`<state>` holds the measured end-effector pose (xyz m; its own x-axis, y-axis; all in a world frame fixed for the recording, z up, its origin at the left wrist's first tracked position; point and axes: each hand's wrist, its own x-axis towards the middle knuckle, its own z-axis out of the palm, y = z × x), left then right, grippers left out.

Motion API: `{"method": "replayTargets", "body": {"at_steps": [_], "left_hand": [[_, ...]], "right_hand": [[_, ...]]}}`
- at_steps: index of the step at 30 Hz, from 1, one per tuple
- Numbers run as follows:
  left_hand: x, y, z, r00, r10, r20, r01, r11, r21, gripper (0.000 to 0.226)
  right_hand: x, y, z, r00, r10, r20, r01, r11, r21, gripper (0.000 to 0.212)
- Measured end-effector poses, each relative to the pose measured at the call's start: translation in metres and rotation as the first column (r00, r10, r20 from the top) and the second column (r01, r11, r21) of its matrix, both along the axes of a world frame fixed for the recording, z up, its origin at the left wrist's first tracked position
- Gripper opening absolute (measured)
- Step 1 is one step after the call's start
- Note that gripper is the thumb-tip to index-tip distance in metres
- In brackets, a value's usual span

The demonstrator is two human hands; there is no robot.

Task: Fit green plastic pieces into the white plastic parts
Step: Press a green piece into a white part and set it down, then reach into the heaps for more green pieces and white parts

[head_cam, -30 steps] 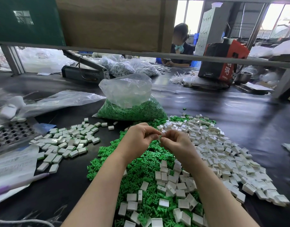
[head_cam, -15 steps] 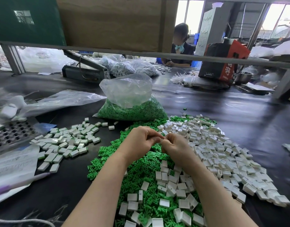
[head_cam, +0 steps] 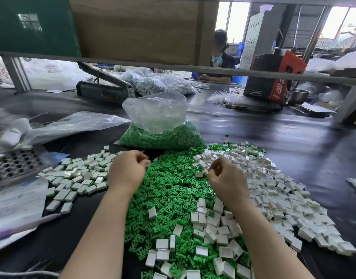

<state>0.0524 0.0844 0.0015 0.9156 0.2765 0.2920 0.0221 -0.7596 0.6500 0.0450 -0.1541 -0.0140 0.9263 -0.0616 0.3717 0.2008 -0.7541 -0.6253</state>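
Two hands apart | left hand [head_cam: 127, 171] curled, contents unclear | right hand [head_cam: 225, 178] likewise

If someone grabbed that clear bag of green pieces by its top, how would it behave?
The clear bag would probably sag and shift, since its thin film is crumpled and the green pieces inside lie loose. Its top looks open, so tipping it might spill pieces onto the dark table. It likely weighs little for its bulk.
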Motion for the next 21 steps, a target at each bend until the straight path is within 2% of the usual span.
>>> {"method": "replayTargets", "body": {"at_steps": [1, 5, 9, 12, 14, 16, 19, 21], "left_hand": [[-0.001, 0.011, -0.002, 0.994, 0.11, -0.01, -0.109, 0.992, 0.056, 0.009], [-0.007, 0.044, -0.007, 0.905, 0.422, -0.052, -0.408, 0.896, 0.176, 0.01], [-0.009, 0.055, -0.01, 0.834, 0.543, -0.098, -0.519, 0.832, 0.195, 0.012], [-0.009, 0.055, -0.009, 0.825, 0.557, -0.093, -0.527, 0.818, 0.23, 0.015], [-0.008, 0.049, -0.007, 0.86, 0.509, -0.038, -0.49, 0.843, 0.223, 0.016], [-0.006, 0.035, 0.001, 0.919, 0.391, 0.041, -0.393, 0.91, 0.134, 0.013], [-0.002, 0.005, 0.011, 0.995, 0.085, 0.06, -0.085, 0.996, 0.009, 0.01], [-0.001, -0.016, 0.013, 0.983, -0.181, -0.043, 0.182, 0.983, 0.031, 0.01]], "right_hand": [[0.001, -0.002, 0.0, 0.998, -0.067, 0.006, 0.068, 0.996, -0.062, 0.003], [0.001, -0.006, -0.004, 0.965, -0.262, -0.024, 0.239, 0.909, -0.343, 0.022], [0.0, -0.005, -0.008, 0.925, -0.351, -0.147, 0.246, 0.847, -0.472, 0.032], [-0.001, -0.005, -0.008, 0.898, -0.394, -0.199, 0.242, 0.817, -0.524, 0.031], [-0.001, -0.005, -0.008, 0.894, -0.403, -0.195, 0.247, 0.807, -0.537, 0.03], [0.0, -0.005, -0.008, 0.902, -0.397, -0.168, 0.255, 0.805, -0.535, 0.03], [0.001, -0.005, -0.009, 0.916, -0.383, -0.122, 0.265, 0.803, -0.534, 0.028], [0.0, -0.006, -0.01, 0.927, -0.365, -0.086, 0.268, 0.806, -0.527, 0.02]]}}
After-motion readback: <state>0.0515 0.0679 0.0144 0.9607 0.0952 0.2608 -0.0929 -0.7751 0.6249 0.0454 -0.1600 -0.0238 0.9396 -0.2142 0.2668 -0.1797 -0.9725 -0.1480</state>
